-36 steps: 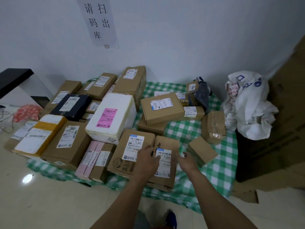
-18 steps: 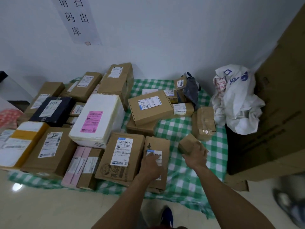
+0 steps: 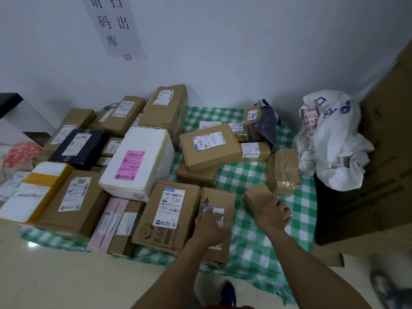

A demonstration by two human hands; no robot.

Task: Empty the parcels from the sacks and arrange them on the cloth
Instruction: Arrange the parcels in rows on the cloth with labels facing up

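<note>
Parcels [image 3: 138, 162] on checked cloth [image 3: 249, 177], white wall [image 3: 223, 52], right hand [image 3: 273, 214] fingers gripping small box [image 3: 257, 197], left hand [image 3: 209, 226] fingers flat on narrow box [image 3: 217, 198].

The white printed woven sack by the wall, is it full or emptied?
Looks mostly emptied: the white printed woven sack sags crumpled and collapsed; its inside is hidden.

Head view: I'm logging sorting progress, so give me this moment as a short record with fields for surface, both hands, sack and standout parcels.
surface: green checked cloth on the floor, its left half packed with parcels
left hand: left hand flat on a narrow brown box, covering part of its label
right hand: right hand closed on a small plain box, grip at its near end
sack: crumpled white sack, right of the cloth
standout parcels: white foam box with pink label; dark navy box
</note>
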